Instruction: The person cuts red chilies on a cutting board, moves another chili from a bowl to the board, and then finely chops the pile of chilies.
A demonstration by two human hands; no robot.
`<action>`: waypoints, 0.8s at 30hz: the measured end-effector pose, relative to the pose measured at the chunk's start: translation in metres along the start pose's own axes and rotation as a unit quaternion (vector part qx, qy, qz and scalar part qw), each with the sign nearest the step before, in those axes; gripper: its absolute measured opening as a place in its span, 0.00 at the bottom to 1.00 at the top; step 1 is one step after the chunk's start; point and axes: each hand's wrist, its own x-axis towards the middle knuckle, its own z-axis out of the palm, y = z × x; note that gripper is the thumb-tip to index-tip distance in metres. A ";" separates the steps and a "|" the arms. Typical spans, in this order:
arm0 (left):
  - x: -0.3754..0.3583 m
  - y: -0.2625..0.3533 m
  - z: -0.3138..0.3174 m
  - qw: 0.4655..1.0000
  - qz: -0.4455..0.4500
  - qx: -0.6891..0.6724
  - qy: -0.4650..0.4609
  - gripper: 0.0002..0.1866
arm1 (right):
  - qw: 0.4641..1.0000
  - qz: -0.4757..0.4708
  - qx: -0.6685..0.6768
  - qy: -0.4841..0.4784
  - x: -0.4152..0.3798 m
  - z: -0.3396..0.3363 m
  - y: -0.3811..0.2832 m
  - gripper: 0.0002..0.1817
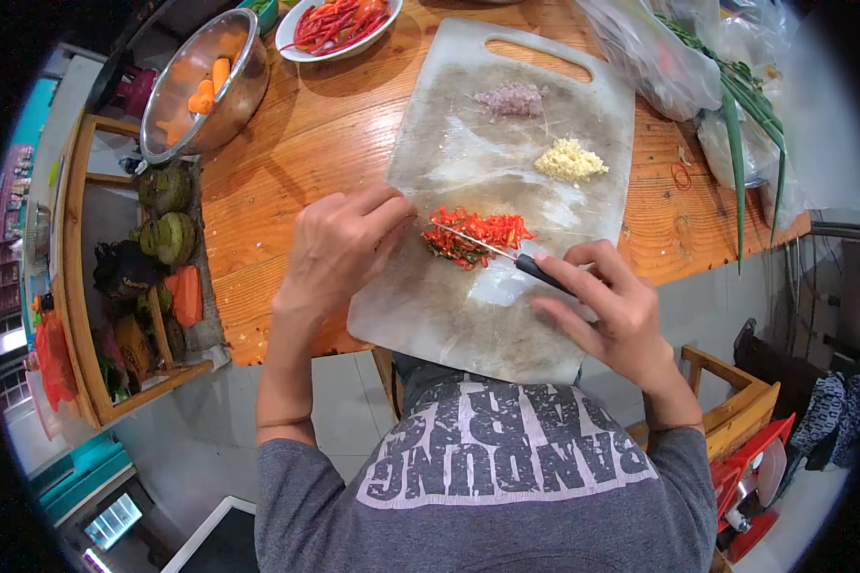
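My right hand (612,310) is closed around the black handle of a knife (478,244). Its narrow blade lies across a heap of finely chopped red chili (492,229) on a worn white cutting board (449,339). Just left of the blade's tip is my left hand (344,244), its fingers curled and pressed together; whatever they may hold is hidden. Farther up the board are a small mound of minced pale-yellow garlic (570,160) and a mound of chopped purplish shallot (511,99).
A steel bowl (162,129) with orange carrot pieces stands at the table's back left, beside a white plate (306,53) of red chilies. Plastic bags (655,62) and green onions (736,105) lie at the right. The wooden table's (287,191) near edge runs under the board.
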 end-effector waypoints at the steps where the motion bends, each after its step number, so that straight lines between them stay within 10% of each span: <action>1: -0.001 -0.003 0.007 1.000 0.004 0.000 0.009 0.04 | 1.000 0.009 0.001 -0.003 -0.001 0.004 0.000 0.20; 24: -0.008 -0.004 0.009 0.999 0.039 0.015 0.004 0.07 | 0.997 -0.015 -0.064 0.051 -0.010 0.022 0.011 0.23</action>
